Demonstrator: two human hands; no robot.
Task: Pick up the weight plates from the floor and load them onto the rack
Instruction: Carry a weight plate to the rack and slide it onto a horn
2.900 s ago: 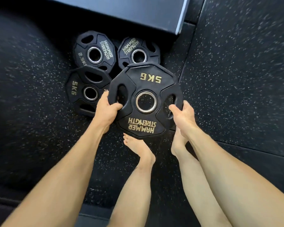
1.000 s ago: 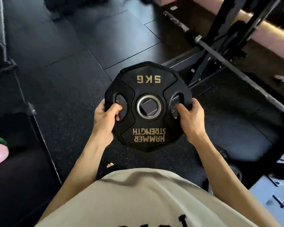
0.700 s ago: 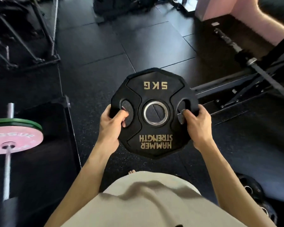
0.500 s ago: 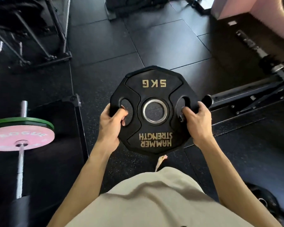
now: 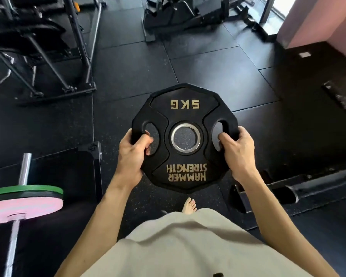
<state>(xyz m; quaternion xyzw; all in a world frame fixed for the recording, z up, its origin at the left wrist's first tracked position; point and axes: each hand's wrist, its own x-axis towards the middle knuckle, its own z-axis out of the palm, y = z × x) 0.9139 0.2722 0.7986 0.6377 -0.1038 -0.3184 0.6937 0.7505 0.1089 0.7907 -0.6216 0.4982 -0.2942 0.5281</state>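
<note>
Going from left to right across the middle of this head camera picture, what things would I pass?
Pink plate on a barbell → left hand → black 5 kg weight plate with its steel ring → right hand → dark steel frame on the floor.

Black ten-sided rubber weight plate (image 5: 185, 136) held above the black speckled rubber floor (image 5: 218, 66), left hand (image 5: 133, 154) at its left slot, right hand (image 5: 239, 152) at its right, pink-and-green loaded steel barbell (image 5: 22, 198) low left, black steel rack frame (image 5: 54, 52) far left
</note>
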